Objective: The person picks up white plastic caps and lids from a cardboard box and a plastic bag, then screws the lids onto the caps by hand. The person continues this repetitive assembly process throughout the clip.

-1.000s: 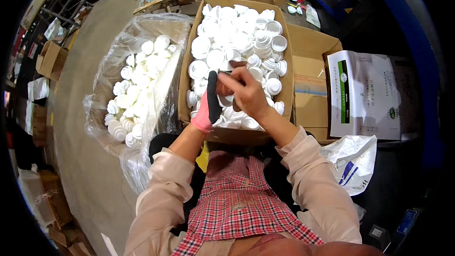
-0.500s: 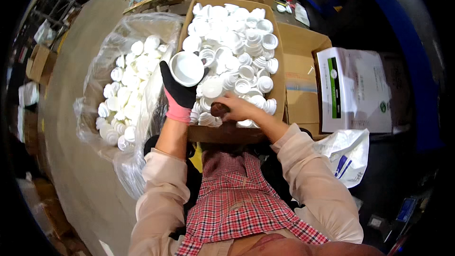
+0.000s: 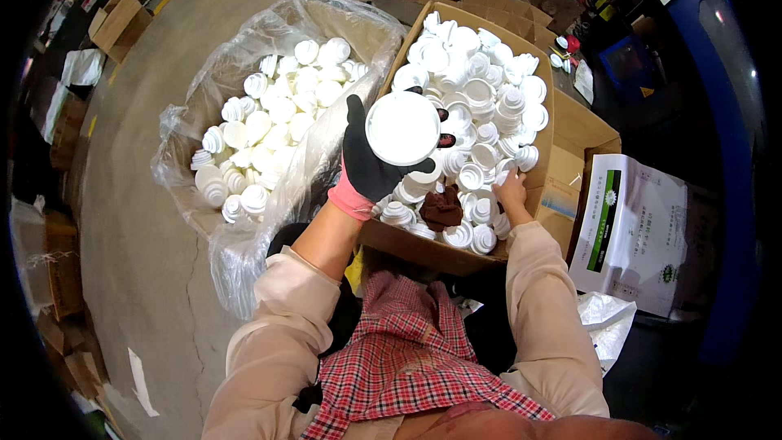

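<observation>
My left hand [image 3: 371,159], in a black glove with a pink cuff, holds a round white plastic cap [image 3: 402,128] over the box, its smooth flat face up. The glove's fingers stick out past the cap's rim. My bare right hand [image 3: 511,192] reaches into the white caps [image 3: 471,177] at the right side of the cardboard box [image 3: 547,126]. Its thumb and index finger look apart; the other fingertips are partly hidden. A crumpled dark brown cloth [image 3: 441,209] lies on the caps near the box's front edge, between my hands.
Left of the box stands a carton lined with clear plastic [image 3: 191,126], full of similar caps [image 3: 281,118]. Right of it are an open carton [image 3: 574,143] and a white printed carton [image 3: 627,232]. A white plastic bag [image 3: 607,326] hangs below. Concrete floor [image 3: 155,277] stretches along the left.
My right hand has let go of the brown cloth and moved right into the caps. The cap in my left hand showed its hollow inside before and now shows its flat face. The view has shifted.
</observation>
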`<state>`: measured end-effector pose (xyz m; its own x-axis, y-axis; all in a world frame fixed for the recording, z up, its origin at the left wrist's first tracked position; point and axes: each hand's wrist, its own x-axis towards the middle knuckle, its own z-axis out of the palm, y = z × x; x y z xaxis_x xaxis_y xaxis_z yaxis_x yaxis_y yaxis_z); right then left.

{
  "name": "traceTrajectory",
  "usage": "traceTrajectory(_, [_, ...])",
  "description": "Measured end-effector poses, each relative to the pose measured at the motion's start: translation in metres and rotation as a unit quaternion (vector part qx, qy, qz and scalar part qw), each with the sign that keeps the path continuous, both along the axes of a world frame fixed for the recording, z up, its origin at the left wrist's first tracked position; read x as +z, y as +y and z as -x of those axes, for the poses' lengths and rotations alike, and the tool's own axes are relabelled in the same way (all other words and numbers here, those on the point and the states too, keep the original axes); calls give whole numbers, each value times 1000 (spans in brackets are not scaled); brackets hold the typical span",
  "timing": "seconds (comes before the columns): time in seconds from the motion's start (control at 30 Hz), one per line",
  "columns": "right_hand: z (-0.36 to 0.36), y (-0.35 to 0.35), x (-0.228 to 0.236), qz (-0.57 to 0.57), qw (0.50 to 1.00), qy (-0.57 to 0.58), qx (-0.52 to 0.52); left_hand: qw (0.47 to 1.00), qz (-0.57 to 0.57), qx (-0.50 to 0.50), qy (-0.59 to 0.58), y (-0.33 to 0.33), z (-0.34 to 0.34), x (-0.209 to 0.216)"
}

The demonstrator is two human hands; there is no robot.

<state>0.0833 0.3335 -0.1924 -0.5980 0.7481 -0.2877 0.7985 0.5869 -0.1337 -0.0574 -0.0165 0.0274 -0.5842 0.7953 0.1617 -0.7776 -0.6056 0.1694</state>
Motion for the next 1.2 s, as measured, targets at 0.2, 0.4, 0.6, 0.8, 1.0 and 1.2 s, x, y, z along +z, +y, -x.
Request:
traceTrajectory(0.2, [39, 18, 56, 93, 919, 336, 184, 951, 229, 105, 182, 12, 3, -16])
traceTrajectory(0.4, [24, -98, 228, 644, 553, 511, 135, 996, 70, 62, 6, 11, -11, -4])
traceTrajectory(0.6, [3, -118, 241, 635, 524, 538, 179, 882, 327, 147, 306, 28, -35, -3])
traceTrajectory(0.8, [-3, -137, 251, 507, 621, 533, 271, 907, 293, 183, 242, 33, -46, -13])
traceTrajectory(1.0, [-5, -165, 258, 214, 757, 523, 329, 695, 356, 318, 538, 40, -66, 4])
traceTrajectory(1.2, [-6, -167, 259, 115, 741, 552, 365, 884, 253, 198, 339, 40, -65, 5])
